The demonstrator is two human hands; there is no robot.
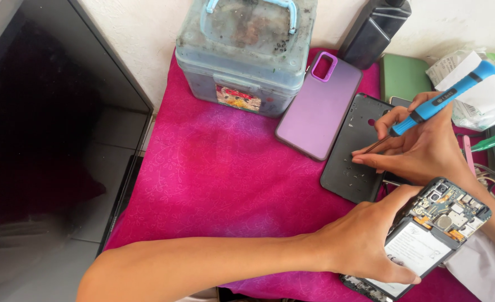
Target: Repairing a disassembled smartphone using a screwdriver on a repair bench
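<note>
While the left hand (pixel 365 240) grips the half-hidden opened phone (pixel 426 237), the right hand (pixel 420 145) pinches a blue screwdriver (pixel 443 100), tip obscured.

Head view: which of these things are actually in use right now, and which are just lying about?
In use:
left hand holding opened phone
right hand with blue screwdriver
dark back cover holding tiny screws

Lying about:
purple phone case
plastic toolbox
black bottle
green tool
pink cloth

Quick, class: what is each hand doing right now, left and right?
Left hand: closed around the opened phone, steadying it.
Right hand: gripping the blue screwdriver, fingertips touching the dark back cover.
</note>
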